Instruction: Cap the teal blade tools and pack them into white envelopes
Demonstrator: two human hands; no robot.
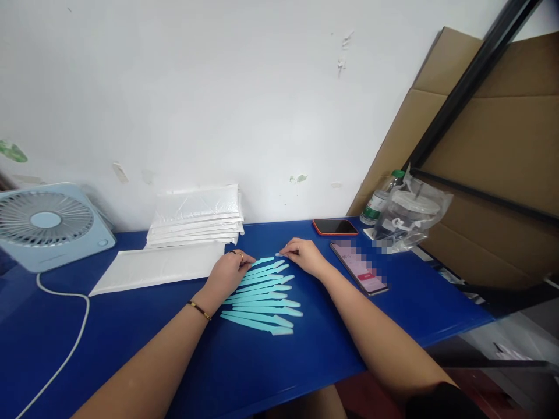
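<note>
you're working over a row of teal sticks (262, 297) lying side by side on the blue table (131, 326), fanned out just in front of you. your left hand (229, 270) is resting palm down on the left ends of the sticks, fingers loosely curled, pressing rather than gripping anything. your right hand (303, 254) is sitting at the far right end of the row, fingertips pinching the tip of the farthest stick. left of the sticks a flat white mailer (157, 266) is lying, with a stack of mailers (196, 218) behind it. far left of the sticks a fan (48, 224) is standing, its cord (74, 337) trailing toward you. right of the sticks a lit phone (358, 266) is lying, a dark phone (335, 226) behind it, then a bottle (379, 201) and a bagged cup (410, 215).
</note>
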